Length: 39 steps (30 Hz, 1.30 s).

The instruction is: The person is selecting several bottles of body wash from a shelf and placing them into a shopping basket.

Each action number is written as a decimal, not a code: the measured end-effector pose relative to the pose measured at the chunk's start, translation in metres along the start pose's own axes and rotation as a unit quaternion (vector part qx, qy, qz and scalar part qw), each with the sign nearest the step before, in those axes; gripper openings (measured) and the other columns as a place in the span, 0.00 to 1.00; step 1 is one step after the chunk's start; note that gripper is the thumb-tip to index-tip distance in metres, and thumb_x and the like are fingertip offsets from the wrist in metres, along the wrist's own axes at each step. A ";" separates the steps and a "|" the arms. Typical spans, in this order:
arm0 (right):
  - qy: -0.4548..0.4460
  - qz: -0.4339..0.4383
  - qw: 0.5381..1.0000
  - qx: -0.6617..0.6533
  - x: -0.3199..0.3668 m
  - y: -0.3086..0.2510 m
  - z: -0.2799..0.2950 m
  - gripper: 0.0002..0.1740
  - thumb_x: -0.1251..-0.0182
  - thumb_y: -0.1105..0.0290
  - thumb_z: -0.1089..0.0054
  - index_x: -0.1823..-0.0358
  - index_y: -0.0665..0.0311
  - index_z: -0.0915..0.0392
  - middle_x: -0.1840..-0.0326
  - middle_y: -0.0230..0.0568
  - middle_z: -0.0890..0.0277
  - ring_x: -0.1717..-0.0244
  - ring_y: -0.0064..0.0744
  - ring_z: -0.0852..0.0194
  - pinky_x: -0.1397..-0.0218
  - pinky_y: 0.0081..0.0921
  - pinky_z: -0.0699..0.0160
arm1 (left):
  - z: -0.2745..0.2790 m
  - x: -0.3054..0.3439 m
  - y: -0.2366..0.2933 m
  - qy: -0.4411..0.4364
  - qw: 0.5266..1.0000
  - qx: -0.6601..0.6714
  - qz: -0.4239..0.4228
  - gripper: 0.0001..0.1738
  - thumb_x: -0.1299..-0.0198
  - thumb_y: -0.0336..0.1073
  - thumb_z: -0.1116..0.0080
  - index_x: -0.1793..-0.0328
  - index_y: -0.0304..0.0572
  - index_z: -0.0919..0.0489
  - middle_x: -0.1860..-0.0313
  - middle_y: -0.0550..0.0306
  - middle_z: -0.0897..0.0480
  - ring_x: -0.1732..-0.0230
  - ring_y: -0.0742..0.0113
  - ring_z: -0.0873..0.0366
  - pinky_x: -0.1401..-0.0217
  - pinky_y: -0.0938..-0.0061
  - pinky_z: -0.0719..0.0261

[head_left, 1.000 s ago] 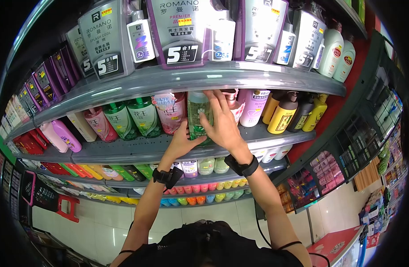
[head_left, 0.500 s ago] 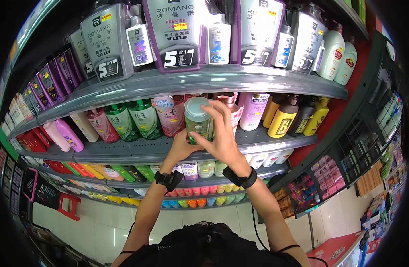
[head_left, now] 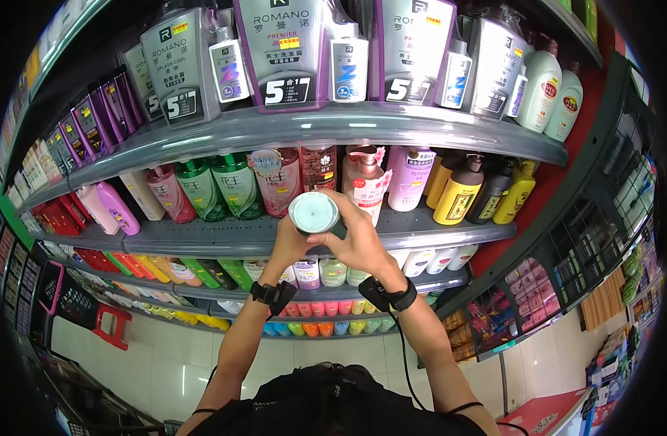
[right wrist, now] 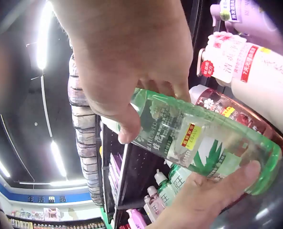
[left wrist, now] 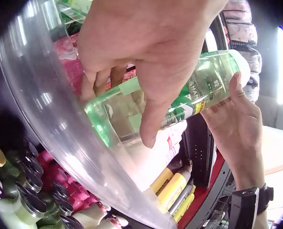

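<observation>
Both hands hold a clear green shampoo bottle [right wrist: 189, 138] in front of the middle shelf. Its pale round cap [head_left: 314, 212] faces up toward the head camera. My left hand [left wrist: 151, 43] grips the lower part, with the thumb across one side near the base. Near the cap, my right hand [right wrist: 132, 62] curls its fingers and thumb round the upper part. A yellow price sticker and a green leaf print show on the bottle in the right wrist view. Behind it on the shelf stand a dark red bottle [head_left: 319, 168] and a pink pump bottle [head_left: 365, 190].
Large grey Romano bottles [head_left: 279, 54] line the upper shelf [head_left: 333, 129], whose edge overhangs the middle row. Green pump bottles [head_left: 235, 185] stand left, yellow and black ones [head_left: 461, 192] right. Lower shelves hold more bottles. A red stool [head_left: 112, 327] is on the floor at left.
The shampoo bottle has come out from the shelf toward me, its cap now turned up to the head camera. My hands moved with it, uncovering the dark red bottle behind.
</observation>
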State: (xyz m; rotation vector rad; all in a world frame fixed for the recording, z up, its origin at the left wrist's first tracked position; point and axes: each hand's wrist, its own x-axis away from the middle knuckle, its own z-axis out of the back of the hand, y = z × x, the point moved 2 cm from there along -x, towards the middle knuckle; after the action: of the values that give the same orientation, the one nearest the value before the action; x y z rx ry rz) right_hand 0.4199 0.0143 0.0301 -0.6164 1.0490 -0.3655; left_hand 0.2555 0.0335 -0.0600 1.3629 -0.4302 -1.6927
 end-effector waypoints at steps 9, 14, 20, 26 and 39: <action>0.007 0.050 0.998 -0.035 0.021 -0.020 0.031 0.40 0.55 0.76 0.26 0.37 0.67 0.35 0.41 0.52 0.28 0.40 0.45 0.27 0.39 0.35 0.29 | -0.009 0.006 0.029 -0.020 0.999 0.019 0.044 0.37 0.70 0.30 0.23 0.47 0.39 0.23 0.49 0.50 0.21 0.49 0.53 0.22 0.45 0.63 0.26; 0.021 0.011 0.991 -0.129 0.049 -0.013 0.048 0.41 0.57 0.78 0.25 0.37 0.69 0.35 0.42 0.52 0.26 0.40 0.39 0.27 0.38 0.34 0.30 | -0.012 0.028 0.064 -0.094 0.993 -0.034 0.062 0.39 0.69 0.31 0.22 0.44 0.40 0.25 0.48 0.51 0.21 0.48 0.56 0.22 0.45 0.65 0.26; -0.011 -0.118 0.955 -0.273 0.098 0.016 0.042 0.40 0.53 0.77 0.25 0.37 0.71 0.37 0.46 0.41 0.27 0.43 0.27 0.31 0.35 0.29 0.36 | -0.027 0.081 0.080 -0.217 0.926 0.107 0.289 0.41 0.62 0.36 0.21 0.39 0.35 0.29 0.56 0.56 0.18 0.55 0.70 0.21 0.49 0.72 0.23; -0.083 -0.217 0.932 -0.280 0.130 0.043 0.019 0.40 0.52 0.69 0.23 0.39 0.68 0.37 0.46 0.38 0.31 0.41 0.27 0.34 0.38 0.28 0.33 | -0.027 0.152 0.059 -0.194 0.942 0.100 0.254 0.36 0.56 0.36 0.24 0.40 0.35 0.28 0.57 0.58 0.19 0.58 0.71 0.22 0.53 0.75 0.23; 0.046 -0.336 0.701 -0.628 0.179 0.048 -0.118 0.31 0.41 0.54 0.38 0.42 0.67 0.33 0.52 0.48 0.25 0.50 0.46 0.22 0.46 0.41 0.22 | 0.018 0.255 0.056 -0.205 0.866 0.206 0.407 0.29 0.47 0.39 0.30 0.42 0.33 0.26 0.55 0.55 0.18 0.54 0.71 0.24 0.49 0.74 0.25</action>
State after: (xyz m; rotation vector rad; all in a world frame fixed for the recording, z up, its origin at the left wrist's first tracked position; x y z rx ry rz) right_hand 0.3980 -0.0829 -0.1661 -2.2883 1.0359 -0.2529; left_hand 0.2640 -0.2058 -0.1657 0.8592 -1.4583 -1.1699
